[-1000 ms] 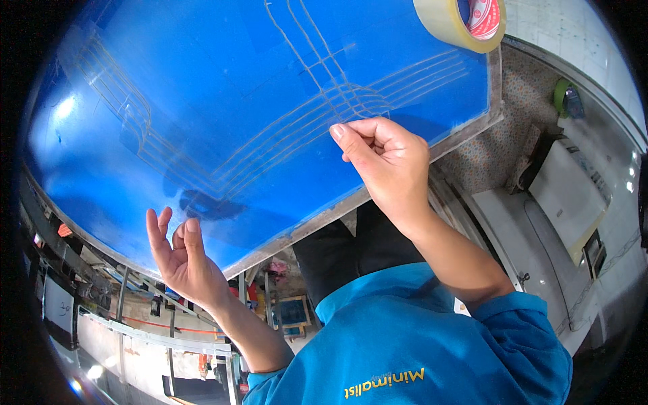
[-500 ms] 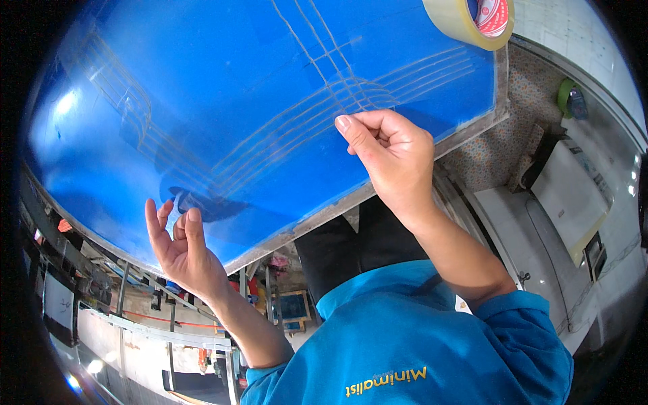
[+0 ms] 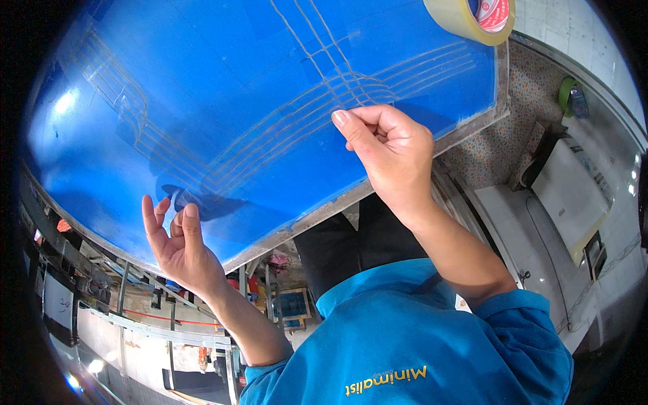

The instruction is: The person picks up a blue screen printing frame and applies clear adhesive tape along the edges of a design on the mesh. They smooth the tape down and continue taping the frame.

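Observation:
A large blue panel [image 3: 202, 61] with a grey frame lies before me, crossed by thin curved grey lines and clear patches. Over its near left part hovers my left hand [image 3: 181, 246], palm up. Thumb and forefinger there are drawn together while the outer fingers stick up; a pale, glossy patch shows just beyond them. My right hand [image 3: 398, 152] pinches thumb against forefinger over the panel, close to where the lines cross. Whatever either pinch holds is too thin or transparent to make out. A roll of clear packing tape [image 3: 459, 20] rests on the panel's far right corner.
At the right, a white board [image 3: 567, 192] leans beside a speckled surface [image 3: 482, 158]. A green roll [image 3: 565, 98] lies farther back. Metal racks [image 3: 162, 334] with assorted items stand below the panel at the left. The panel's frame edge [image 3: 466, 138] runs close under my right forearm.
Both hands have shifted very slightly up and to the left, with the same finger poses. The tape roll and panel look almost unchanged.

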Tool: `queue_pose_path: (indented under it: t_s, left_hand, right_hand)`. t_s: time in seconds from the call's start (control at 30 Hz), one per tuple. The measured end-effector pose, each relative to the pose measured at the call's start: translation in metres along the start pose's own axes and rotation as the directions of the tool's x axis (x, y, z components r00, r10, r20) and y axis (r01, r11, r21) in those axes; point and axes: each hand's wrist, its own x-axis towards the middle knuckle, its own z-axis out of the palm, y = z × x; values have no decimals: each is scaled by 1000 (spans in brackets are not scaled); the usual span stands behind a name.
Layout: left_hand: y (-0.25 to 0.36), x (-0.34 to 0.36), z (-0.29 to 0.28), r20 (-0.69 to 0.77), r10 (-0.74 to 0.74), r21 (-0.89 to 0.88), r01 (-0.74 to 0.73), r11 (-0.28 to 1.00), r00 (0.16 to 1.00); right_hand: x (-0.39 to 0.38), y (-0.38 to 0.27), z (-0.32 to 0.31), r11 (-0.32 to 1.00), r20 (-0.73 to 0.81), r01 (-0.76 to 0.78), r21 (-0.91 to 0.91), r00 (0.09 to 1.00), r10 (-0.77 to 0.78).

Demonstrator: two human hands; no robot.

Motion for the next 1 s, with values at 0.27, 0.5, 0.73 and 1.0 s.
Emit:
queue_pose_path:
  t_s: [0.27,0.5,0.73,1.0]
  left_hand:
    - [0,0,1,-13,-3,19,3,1000,1000]
    - [-1,0,0,-6,-16,19,16,1000,1000]
    - [-3,1,-1,4,-22,-4,22,1000,1000]
    - [2,2,2,-14,-42,22,43,999,999]
  right_hand:
    - [1,4,1,1000,-7,21,11,1000,-21]
    - [1,4,0,999,9,32,3,999,-32]
    - [0,1,1,1000,-8,16,-17,1000,-16]
    - [2,6,1,999,2,45,-5,999,-45]
